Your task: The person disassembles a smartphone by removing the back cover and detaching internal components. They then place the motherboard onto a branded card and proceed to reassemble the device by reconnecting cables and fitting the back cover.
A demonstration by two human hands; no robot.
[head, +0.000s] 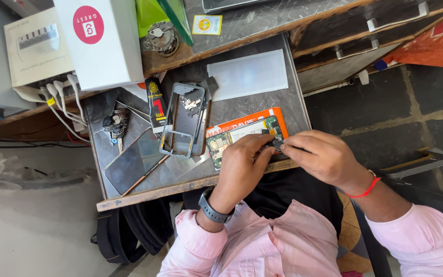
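Grey metal tray juts from a wooden bench, strewn with phone parts. On its near edge lies a green circuit board atop an orange packet. Left hand curls over the board, fingers bent, thumb and forefinger pinching a small dark part at the board's right end. Right hand meets it from the other side, fingertips closed on the same part. Both wrists angle inward, forearms in pink sleeves. A bare phone frame and a dark screen lie further left.
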